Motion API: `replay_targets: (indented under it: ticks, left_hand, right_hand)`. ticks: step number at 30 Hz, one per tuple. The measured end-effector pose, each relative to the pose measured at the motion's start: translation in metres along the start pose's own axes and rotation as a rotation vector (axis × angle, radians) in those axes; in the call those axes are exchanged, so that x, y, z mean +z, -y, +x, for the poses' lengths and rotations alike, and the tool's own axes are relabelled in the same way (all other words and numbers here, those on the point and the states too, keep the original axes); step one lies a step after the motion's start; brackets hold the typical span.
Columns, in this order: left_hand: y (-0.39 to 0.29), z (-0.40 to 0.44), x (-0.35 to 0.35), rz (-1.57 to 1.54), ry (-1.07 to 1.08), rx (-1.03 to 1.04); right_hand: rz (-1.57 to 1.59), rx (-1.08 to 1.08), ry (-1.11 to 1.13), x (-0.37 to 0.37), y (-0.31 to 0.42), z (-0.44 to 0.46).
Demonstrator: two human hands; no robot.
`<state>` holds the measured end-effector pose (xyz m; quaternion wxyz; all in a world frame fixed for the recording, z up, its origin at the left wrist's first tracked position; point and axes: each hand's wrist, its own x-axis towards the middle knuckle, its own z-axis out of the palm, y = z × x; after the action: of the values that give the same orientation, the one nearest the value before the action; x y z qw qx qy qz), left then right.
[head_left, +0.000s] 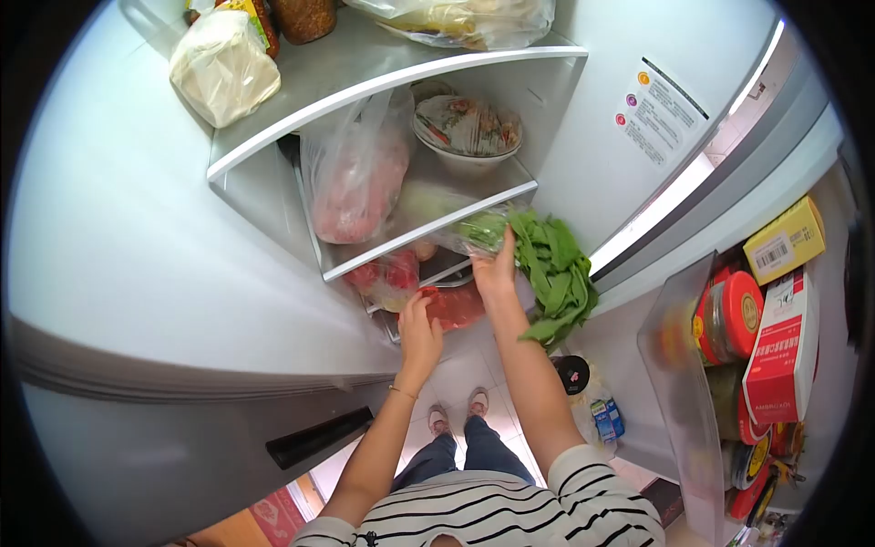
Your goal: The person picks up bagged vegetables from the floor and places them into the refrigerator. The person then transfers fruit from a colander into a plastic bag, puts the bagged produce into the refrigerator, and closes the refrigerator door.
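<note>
A bunch of leafy greens (554, 273), its stems in clear plastic, hangs at the right side of the fridge's lower shelf. My right hand (495, 272) is closed around the wrapped stems. My left hand (420, 330) is lower and to the left, its fingers stretched out at a red plastic bag (458, 306) in the bottom drawer. Whether the fingertips press on the bag or on the drawer's edge I cannot tell. Beside it lies a clear bag with red contents (387, 276).
Above the drawer, a shelf (437, 228) carries a bag of pink meat (360, 182) and a plastic-covered bowl (469, 137). A white-wrapped bundle (224, 68) sits on the upper shelf. The open door's rack (679, 383) holds jars and boxes at the right.
</note>
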<state>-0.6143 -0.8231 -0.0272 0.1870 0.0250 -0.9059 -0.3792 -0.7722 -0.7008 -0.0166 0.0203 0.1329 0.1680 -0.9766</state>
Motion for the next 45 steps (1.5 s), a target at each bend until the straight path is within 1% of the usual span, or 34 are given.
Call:
replay_targets:
  ticks: [1,6,8,9,11,12,13,14,16,20,21,23,24,26,27,29,30,31,33,34,35,37,38,39,41,43,44,45]
  left_hand:
    - [0.0,0.003,-0.001,-0.003,-0.015,-0.021]
    - [0.001,0.008,-0.004,-0.029,-0.033,-0.053]
    - [0.0,0.006,-0.009,-0.007,-0.033,-0.061]
    - [0.001,0.007,-0.009,-0.003,-0.035,-0.058]
    - [0.004,0.006,-0.009,0.001,-0.036,-0.062]
    - [0.008,0.004,-0.005,0.007,-0.04,-0.069]
    - [0.008,0.004,-0.004,0.01,-0.041,-0.07]
    - [0.008,0.005,-0.003,0.005,-0.031,-0.073]
    - [0.007,0.005,-0.005,0.002,-0.021,-0.081]
    - [0.003,0.008,-0.006,-0.009,-0.025,-0.069]
    - [0.003,0.008,-0.006,-0.005,-0.029,-0.061]
    - [0.001,0.009,-0.004,-0.024,-0.031,-0.04]
    - [0.001,0.009,-0.003,-0.039,-0.035,-0.019]
    - [0.001,0.008,0.0,-0.047,-0.034,-0.014]
    - [0.001,0.008,0.0,-0.051,-0.031,-0.01]
    - [0.001,0.006,0.0,-0.049,-0.032,-0.014]
    - [0.001,0.004,-0.001,-0.047,-0.027,-0.021]
    - [0.001,0.001,-0.002,-0.044,-0.03,-0.019]
    - [0.003,-0.002,-0.002,-0.033,-0.02,-0.022]
    - [0.004,-0.004,-0.002,-0.031,-0.023,-0.02]
    - [0.006,-0.006,-0.002,-0.039,-0.022,-0.022]
    - [0.008,-0.011,0.001,-0.05,-0.022,-0.022]
    - [0.009,-0.013,0.003,-0.04,0.007,-0.028]
    - [0.009,-0.014,0.004,-0.028,0.034,-0.033]
    - [0.004,-0.017,0.005,-0.016,0.044,-0.03]
    - [-0.002,-0.023,0.005,-0.009,0.067,-0.029]
    - [-0.005,-0.025,0.005,-0.032,0.08,-0.027]
    - [-0.008,-0.026,0.006,-0.057,0.089,-0.02]
  right_hand:
    - [-0.037,0.04,0.043,0.006,-0.006,0.007]
    - [-0.033,0.112,0.039,0.006,-0.051,0.048]
    - [-0.05,0.161,-0.091,0.009,-0.061,0.064]
    - [-0.035,0.166,-0.086,0.01,-0.063,0.07]
    - [-0.071,0.2,0.036,0.012,-0.064,0.086]
    - [-0.057,0.239,0.199,-0.008,-0.075,0.116]
    - [-0.056,0.242,0.199,-0.027,-0.084,0.138]
    - [-0.488,0.006,0.416,-0.043,-0.091,0.157]
    - [-0.916,-0.236,0.625,-0.041,-0.083,0.152]
    - [-1.778,0.071,0.567,-0.009,-0.027,0.09]
    - [-1.781,0.07,0.566,-0.013,-0.028,0.083]
    - [-0.339,0.314,0.259,-0.032,-0.034,0.074]
    - [-0.343,0.312,0.259,-0.041,-0.029,0.073]
    - [-0.143,0.435,-0.009,-0.056,-0.01,0.076]
    - [-0.144,0.433,-0.005,-0.056,-0.005,0.078]
    - [-0.199,0.317,-0.1,-0.055,-0.002,0.084]
    - [-0.246,0.258,-0.068,-0.062,-0.007,0.094]
    - [-0.245,0.259,-0.064,-0.064,-0.013,0.103]
    - [-0.168,0.205,-0.238,-0.058,-0.023,0.118]
    - [-0.109,0.221,-0.291,-0.054,-0.021,0.123]
    - [-0.108,0.221,-0.287,-0.049,-0.021,0.128]
    - [-0.24,0.222,-0.137,-0.058,-0.023,0.148]
    - [-0.154,0.264,-0.228,-0.058,-0.025,0.16]
    - [-0.153,0.265,-0.222,-0.063,-0.029,0.17]
    - [0.144,0.306,-0.164,-0.075,-0.036,0.184]
    - [-0.082,0.286,-0.229,-0.041,-0.028,0.154]
    - [-0.077,0.281,-0.235,-0.033,-0.024,0.138]
    - [-0.076,0.325,-0.24,-0.026,-0.019,0.122]
